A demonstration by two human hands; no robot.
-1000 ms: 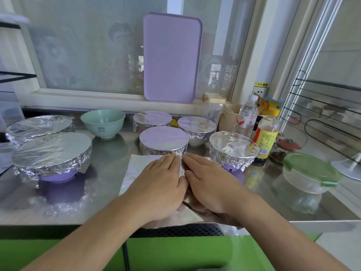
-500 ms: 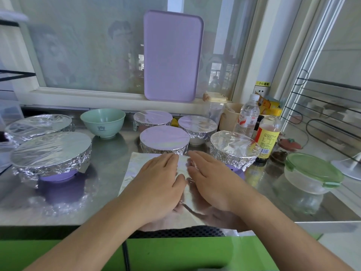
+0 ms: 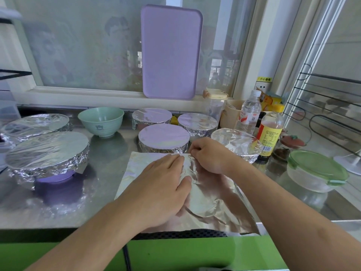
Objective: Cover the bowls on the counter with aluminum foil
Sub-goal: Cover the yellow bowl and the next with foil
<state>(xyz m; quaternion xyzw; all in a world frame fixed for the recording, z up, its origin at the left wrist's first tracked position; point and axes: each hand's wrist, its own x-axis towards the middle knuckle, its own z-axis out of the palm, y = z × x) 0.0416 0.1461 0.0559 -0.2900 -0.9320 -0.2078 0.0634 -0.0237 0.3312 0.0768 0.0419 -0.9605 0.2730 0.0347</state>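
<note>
Foil sheet (image 3: 205, 194) lies flat on the desk (image 3: 109, 153) at the near edge, near corner overhanging a bit. Left hand (image 3: 162, 184) rests on it, fingers straight, pinning it down. Right hand (image 3: 211, 155): grip pinched on the far edge of the sheet, fingers curled.

Only uncovered bowl: the green one (image 3: 101, 121), back left, well apart from the sheet. Six others already wrapped.

Step in hand, as I read it: lift the sheet free. To do it well:
- peel from the far edge slowly, left hand eases off as it rises; foil is thin, creases and tears easily
- carry it flat, centre it over the green bowl, then crimp the overhang round the rim

In the way:
- wrapped bowl (image 3: 163, 138) sits just beyond the far edge, another (image 3: 234, 142) just beside the right hand; easy to snag their foil
- big wrapped bowl (image 3: 48, 149) on the left, near the carry path
- bottles (image 3: 270, 133) and lidded container (image 3: 316, 171) on the right, not a problem.
</note>
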